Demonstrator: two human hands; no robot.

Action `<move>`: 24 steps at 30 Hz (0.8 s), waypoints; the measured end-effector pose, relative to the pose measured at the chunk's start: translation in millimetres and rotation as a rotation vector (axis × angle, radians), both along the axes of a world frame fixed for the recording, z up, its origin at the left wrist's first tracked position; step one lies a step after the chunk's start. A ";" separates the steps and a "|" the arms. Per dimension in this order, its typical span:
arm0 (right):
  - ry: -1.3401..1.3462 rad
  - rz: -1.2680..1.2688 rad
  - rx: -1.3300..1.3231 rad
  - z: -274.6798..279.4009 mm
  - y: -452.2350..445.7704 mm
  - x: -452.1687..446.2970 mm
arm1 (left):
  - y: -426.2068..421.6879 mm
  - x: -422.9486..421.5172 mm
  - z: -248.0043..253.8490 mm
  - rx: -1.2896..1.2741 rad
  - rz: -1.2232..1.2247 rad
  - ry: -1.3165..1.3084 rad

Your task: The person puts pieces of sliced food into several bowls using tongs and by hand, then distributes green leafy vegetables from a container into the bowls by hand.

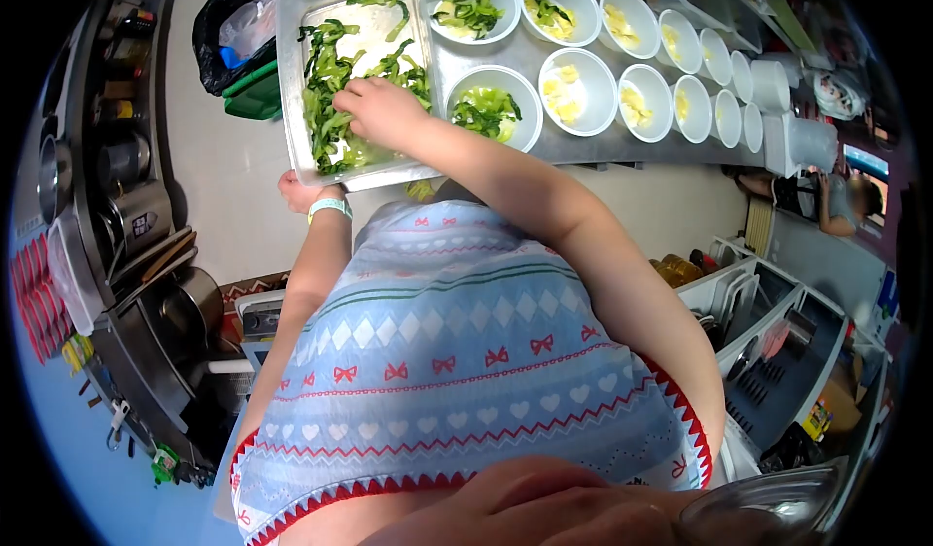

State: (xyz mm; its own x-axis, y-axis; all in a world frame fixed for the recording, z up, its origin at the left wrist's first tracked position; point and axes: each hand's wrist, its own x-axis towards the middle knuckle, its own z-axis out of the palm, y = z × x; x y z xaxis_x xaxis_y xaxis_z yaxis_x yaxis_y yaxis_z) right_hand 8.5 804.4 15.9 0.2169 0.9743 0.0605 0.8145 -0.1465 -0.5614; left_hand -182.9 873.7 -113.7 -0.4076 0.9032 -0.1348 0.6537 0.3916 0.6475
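Note:
A clear rectangular plastic container (288, 89) holds dark green leafy vegetables (330, 55), wilted and glossy. Into these greens reaches my right hand (384, 111), its fingers curled down and closed around some leaves; the fingertips are partly hidden. My left hand (303, 192) is at the container's near left corner, fingers curled against its edge and partly covered by it. Right of the container stand white round bowls in two rows. Greens lie over pale yellow pieces in the near bowl (530, 108), the far bowl (430, 1) and the second far bowl (593, 11).
Several more bowls (610, 89) hold only pale yellow pieces. They stand on a metal counter (573, 149), with stacked clear tubs (812, 142) at its right end. A black-bagged bin (209, 45) is at left. Pots line a left shelf (180, 352). Another person (846, 206) is far right.

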 end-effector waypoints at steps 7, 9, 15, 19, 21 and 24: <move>0.243 -0.042 0.054 -9.4 2.8 3.8 | 2.3 -6.8 2.3 0.053 0.011 -0.025; 0.243 -0.041 -0.003 -11.3 4.3 3.8 | 5.0 -7.7 -1.0 0.091 -0.011 0.062; 0.447 -0.061 0.144 12.1 4.9 0.8 | 7.7 -17.7 8.2 0.065 -0.056 0.145; 0.596 -0.182 0.087 20.1 0.1 5.1 | 9.4 -16.1 8.1 0.049 0.023 -0.022; 0.674 -0.272 0.269 13.9 -1.5 9.2 | 8.0 -15.0 9.7 0.054 0.015 -0.010; 0.995 -0.328 0.241 21.9 -7.7 32.0 | 13.6 -25.1 4.8 0.029 0.001 -0.010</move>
